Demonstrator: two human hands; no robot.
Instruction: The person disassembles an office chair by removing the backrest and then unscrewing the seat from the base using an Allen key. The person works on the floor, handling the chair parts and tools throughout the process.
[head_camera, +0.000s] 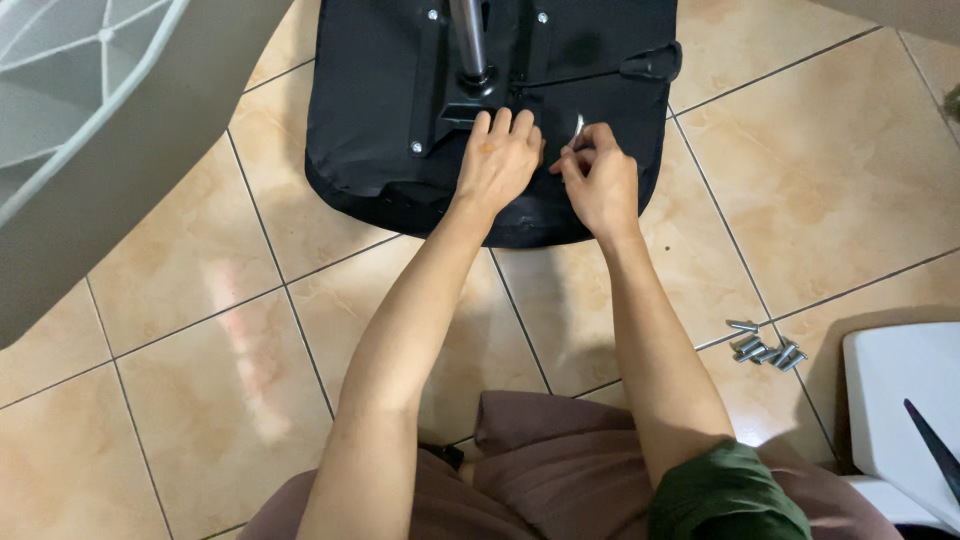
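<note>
A black chair seat lies upside down on the tiled floor, its metal mounting plate and gas cylinder facing up. The left hand rests flat and open on the seat just beside the plate. Right of it, the right hand pinches a small silver hex key. Well apart from the seat, loose bolts lie beside a white box.

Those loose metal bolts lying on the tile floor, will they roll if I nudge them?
Probably: the bolts look round-shanked and lie on smooth, glossy floor tile. Their wider heads would likely curve them round. They look stiff, and dense for their size.
</note>
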